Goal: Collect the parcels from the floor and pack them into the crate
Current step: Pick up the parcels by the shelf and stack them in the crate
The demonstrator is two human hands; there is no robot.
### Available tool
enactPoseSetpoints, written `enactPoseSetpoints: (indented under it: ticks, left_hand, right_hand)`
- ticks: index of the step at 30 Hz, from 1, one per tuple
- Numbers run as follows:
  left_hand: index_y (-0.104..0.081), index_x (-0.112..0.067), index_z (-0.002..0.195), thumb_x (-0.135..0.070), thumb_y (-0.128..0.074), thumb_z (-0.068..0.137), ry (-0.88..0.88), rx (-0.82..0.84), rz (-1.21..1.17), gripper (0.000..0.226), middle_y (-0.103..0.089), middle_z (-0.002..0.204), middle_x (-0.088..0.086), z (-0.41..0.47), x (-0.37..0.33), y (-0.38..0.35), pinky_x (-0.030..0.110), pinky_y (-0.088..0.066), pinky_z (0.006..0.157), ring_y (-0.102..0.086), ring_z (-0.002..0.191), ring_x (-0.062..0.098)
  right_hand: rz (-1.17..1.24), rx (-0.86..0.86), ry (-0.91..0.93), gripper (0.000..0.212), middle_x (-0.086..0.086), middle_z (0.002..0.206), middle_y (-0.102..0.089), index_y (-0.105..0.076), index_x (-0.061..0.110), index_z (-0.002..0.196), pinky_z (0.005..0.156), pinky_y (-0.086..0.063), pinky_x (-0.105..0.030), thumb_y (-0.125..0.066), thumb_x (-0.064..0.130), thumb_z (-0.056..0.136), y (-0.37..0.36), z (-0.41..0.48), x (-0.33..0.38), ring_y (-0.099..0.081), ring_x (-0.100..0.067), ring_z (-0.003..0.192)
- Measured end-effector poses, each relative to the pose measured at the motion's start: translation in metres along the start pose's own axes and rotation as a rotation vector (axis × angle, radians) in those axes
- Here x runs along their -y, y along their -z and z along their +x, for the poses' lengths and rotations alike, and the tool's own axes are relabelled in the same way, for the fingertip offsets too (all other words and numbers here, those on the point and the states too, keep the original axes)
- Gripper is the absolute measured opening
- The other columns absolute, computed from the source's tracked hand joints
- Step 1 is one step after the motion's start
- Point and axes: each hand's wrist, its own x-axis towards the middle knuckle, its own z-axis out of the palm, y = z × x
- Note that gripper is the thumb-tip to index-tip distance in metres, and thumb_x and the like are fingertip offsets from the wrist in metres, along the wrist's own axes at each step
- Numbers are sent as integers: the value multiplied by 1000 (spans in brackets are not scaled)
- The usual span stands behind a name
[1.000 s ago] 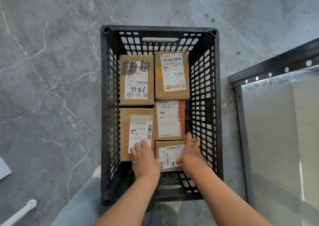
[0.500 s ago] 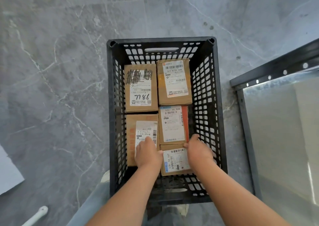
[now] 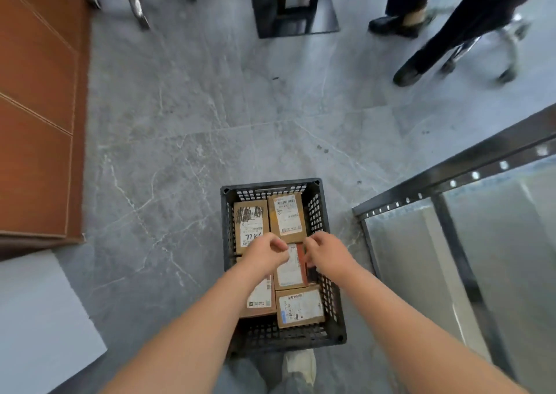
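A black slotted crate stands on the grey marble floor just ahead of my feet. Several brown cardboard parcels with white labels lie flat inside it: one at the back left, one at the back right, a red-edged one in the middle right, one at the front right and one at the front left. My left hand and my right hand hover above the middle of the crate. Their fingers are loosely curled and hold nothing.
A brown cabinet fills the left side, with a white board on the floor below it. A metal shelf frame stands at the right. Farther off are a black stand base, a person's legs and a chair base.
Both hands have let go of the front right parcel and lifted away from it. My view has risen and tilted forward, so the crate looks smaller and the room beyond shows.
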Motion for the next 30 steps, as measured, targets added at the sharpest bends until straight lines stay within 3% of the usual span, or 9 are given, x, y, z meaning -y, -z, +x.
enactPoseSetpoints:
  ticks: [2,6,9,13,16,18,26,30]
  left_hand:
    - [-65,-19,92,-14,-72,81,-102,-19,29,15,-66,93,-5,-50,-58,36,24,-53,75,-63,88,13]
    - [-64,-17,91,-15,-70,81,-276,-113,93,12,-68,91,-1,-169,-172,101,33,-52,81,-63,85,16]
    - [-63,-13,94,-15,-67,81,-435,-215,197,14,-66,93,3,-249,-237,136,32,-50,83,-61,87,18]
    - [-64,-14,98,-23,-65,79,-618,-287,343,21,-65,103,4,-340,-295,152,32,-49,88,-60,97,19]
    - [-63,-15,103,-30,-65,81,-752,-247,448,27,-60,109,2,-378,-321,154,36,-49,92,-58,103,17]
    - [-61,-16,103,-34,-66,81,-844,-209,533,29,-60,109,2,-390,-333,154,34,-50,91,-58,104,17]
    - [-60,-14,109,-35,-64,84,-1086,-32,758,33,-59,111,3,-431,-344,168,34,-48,93,-56,104,20]
    - [-63,-18,108,-37,-59,87,-1200,13,888,28,-64,110,-1,-454,-341,169,33,-44,95,-58,104,18]
  right_hand:
    - [-11,-16,44,31,-11,105,-70,-61,6,112,87,-53,-41,-42,27,100,49,-52,49,-67,-24,93]
    - [-125,-7,135,29,-11,103,-73,-63,4,107,86,-51,-37,-45,25,98,141,-170,132,-67,-26,95]
    - [-193,-83,223,32,-15,110,-70,-64,2,112,89,-49,-38,-46,23,97,191,-252,173,-63,-30,104]
    - [-190,-217,269,30,-14,106,-71,-66,2,109,84,-49,-36,-49,23,96,228,-351,203,-64,-27,98]
    - [-233,-328,259,31,-8,115,-67,-65,7,115,85,-48,-32,-48,25,96,240,-401,217,-61,-25,102]
    - [-242,-422,235,32,-8,119,-65,-64,10,118,92,-49,-37,-49,27,95,245,-428,221,-60,-25,108]
    - [-140,-645,21,21,-6,103,-64,-63,13,101,85,-52,-40,-50,26,90,219,-493,210,-62,-26,97]
    - [-93,-740,-101,22,-8,105,-65,-63,10,100,87,-52,-40,-49,24,91,202,-528,189,-61,-26,95]
